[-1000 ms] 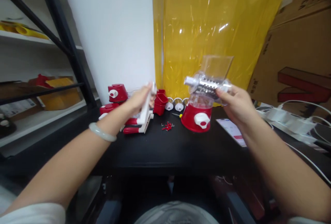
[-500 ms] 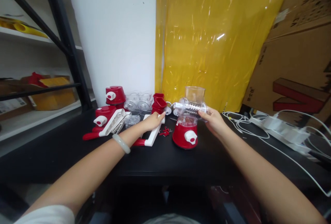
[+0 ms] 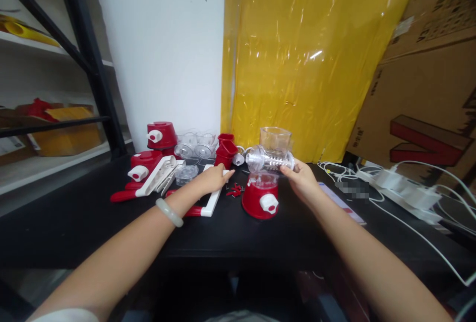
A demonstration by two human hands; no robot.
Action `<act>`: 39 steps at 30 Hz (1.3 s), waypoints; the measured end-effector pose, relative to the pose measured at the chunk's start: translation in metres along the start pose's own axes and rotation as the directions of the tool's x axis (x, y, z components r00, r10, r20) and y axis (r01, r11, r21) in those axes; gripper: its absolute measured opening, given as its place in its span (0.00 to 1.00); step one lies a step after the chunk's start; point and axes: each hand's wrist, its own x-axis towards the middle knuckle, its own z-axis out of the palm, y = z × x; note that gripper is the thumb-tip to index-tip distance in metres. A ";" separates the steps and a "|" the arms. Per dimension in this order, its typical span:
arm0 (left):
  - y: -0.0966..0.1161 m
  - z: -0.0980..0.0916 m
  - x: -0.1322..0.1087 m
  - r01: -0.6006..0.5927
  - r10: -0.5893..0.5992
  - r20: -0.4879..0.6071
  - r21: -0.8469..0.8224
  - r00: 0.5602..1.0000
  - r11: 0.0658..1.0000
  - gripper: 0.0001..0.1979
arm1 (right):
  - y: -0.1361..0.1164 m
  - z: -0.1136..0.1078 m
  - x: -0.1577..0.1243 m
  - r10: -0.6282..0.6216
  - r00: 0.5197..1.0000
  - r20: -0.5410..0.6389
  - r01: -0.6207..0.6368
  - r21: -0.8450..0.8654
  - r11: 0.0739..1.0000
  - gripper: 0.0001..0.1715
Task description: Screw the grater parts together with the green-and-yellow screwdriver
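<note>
My right hand (image 3: pixel 304 181) is closed on the right end of a clear rotary grater body (image 3: pixel 275 138), with a perforated metal drum (image 3: pixel 274 163) lying sideways in it. This body sits just over a red grater base (image 3: pixel 259 203) with a white knob; whether they touch I cannot tell. My left hand (image 3: pixel 213 179) is closed round the upper end of a white crank handle (image 3: pixel 211 204) with a red grip. Its gripping fingers are partly hidden. Small red pieces and screws (image 3: pixel 235 190) lie between the handle and the base.
At left stand other red bases (image 3: pixel 144 163), more crank handles (image 3: pixel 152 180), and clear grater bodies (image 3: pixel 196 144). Red hoppers or pushers (image 3: pixel 226 151) stand behind my left hand. A flat purple-pink item (image 3: pixel 340 203), white cables (image 3: pixel 336 168) and a power strip (image 3: pixel 405 193) are at right.
My right hand has lowered the clear body slightly in view. The left hand has shifted a little left and down on the handle. The flat purple-pink item now shows beside my right forearm.
</note>
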 end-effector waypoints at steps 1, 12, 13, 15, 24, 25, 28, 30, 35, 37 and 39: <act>0.000 0.000 0.000 -0.003 0.003 -0.010 0.017 1.000 1.000 0.24 | 0.001 0.000 0.000 0.000 1.000 -0.002 0.000 0.001 1.000 0.25; -0.002 0.003 -0.004 -0.034 0.046 -0.075 0.160 0.996 0.986 0.25 | -0.014 -0.025 0.000 0.102 0.993 -0.054 -0.093 0.153 0.984 0.19; -0.002 0.004 -0.004 -0.032 0.044 -0.073 0.165 0.996 0.986 0.25 | -0.015 -0.030 0.001 0.099 0.991 -0.093 -0.081 0.179 0.980 0.17; -0.001 0.005 -0.004 -0.024 0.035 -0.067 0.158 0.997 0.987 0.23 | -0.016 -0.040 0.004 0.086 0.984 -0.157 -0.052 0.207 0.977 0.16; 0.009 -0.001 -0.013 -0.021 0.035 -0.066 0.208 0.997 0.978 0.22 | -0.019 -0.059 0.012 0.146 0.912 -0.383 -0.049 0.250 0.967 0.18; 0.010 -0.002 -0.014 -0.010 0.026 -0.067 0.230 0.997 0.973 0.23 | -0.019 -0.060 0.013 0.108 0.891 -0.440 -0.008 0.224 0.975 0.20; 0.012 -0.005 -0.017 0.029 -0.004 -0.095 0.263 0.996 0.964 0.23 | -0.018 -0.065 0.016 -0.082 0.771 -0.631 0.165 0.073 0.984 0.25; 0.012 -0.008 -0.018 0.030 0.006 -0.137 0.265 0.991 0.964 0.22 | -0.017 -0.067 0.018 -0.214 0.645 -0.734 0.263 -0.050 0.963 0.30; 0.019 -0.032 -0.016 -0.073 0.140 -0.302 0.221 0.943 0.972 0.19 | -0.026 -0.069 0.040 -0.272 0.585 -0.764 0.276 -0.128 0.953 0.42; 0.024 -0.050 -0.008 -0.153 0.217 -0.333 0.208 0.917 0.966 0.17 | -0.036 -0.065 0.062 -0.252 0.680 -0.689 0.229 -0.128 0.965 0.44; 0.028 -0.067 0.006 -0.194 0.249 -0.354 0.184 0.901 0.964 0.18 | -0.045 -0.057 0.089 -0.256 0.756 -0.602 0.200 -0.159 0.967 0.45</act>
